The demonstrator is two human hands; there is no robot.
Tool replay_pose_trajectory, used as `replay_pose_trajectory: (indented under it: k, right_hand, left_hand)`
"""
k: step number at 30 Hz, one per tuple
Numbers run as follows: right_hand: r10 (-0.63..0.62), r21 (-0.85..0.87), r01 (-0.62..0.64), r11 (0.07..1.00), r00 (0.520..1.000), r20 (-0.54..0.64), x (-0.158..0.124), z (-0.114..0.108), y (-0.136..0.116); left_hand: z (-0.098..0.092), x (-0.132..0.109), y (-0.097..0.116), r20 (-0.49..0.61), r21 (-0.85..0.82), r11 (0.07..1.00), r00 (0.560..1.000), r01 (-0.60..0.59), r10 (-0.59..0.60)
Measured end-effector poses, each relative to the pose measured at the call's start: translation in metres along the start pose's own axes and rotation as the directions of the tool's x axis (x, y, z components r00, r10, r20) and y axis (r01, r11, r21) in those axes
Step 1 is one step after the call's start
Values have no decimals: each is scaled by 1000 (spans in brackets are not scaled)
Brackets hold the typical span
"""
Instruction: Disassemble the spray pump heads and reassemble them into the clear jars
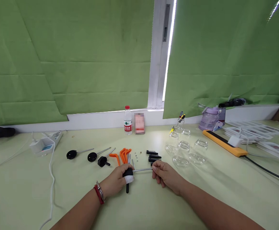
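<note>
My left hand, with white tape round a finger, is closed around a black round cap that has a long metal rod. The rod points right, and a short black stem sticks out below the cap. At the rod's far end my right hand is closed in a pinch; any small piece between its fingertips is hidden. Just beyond my hands lie several orange bent handles, thin metal rods, tiny nuts and several black pieces with springs.
To the left lie more black caps with rods and a white power strip with its cable. Glass jars, screwdrivers and an orange power strip are on the right. A water bottle stands by the wall.
</note>
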State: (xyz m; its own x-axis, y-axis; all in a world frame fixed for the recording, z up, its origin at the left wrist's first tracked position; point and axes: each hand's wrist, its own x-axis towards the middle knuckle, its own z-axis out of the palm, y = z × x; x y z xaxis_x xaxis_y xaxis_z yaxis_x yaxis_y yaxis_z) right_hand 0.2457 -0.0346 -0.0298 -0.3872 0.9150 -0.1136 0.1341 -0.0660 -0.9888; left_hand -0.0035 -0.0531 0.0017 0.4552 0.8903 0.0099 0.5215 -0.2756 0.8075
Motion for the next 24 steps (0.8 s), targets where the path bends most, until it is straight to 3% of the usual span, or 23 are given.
replay_pose_trajectory:
  k: [10,24]
  right_hand:
    - [19,-49,-20,999,999,-26,1,2,-1]
    - [-18,24,17,1000,1000,20,0,-2,1]
  left_hand:
    - [0,-1,2,7,11,1000,1000,-9,9]
    - [-1,-1,4,10,-24,1000,1000,0,0]
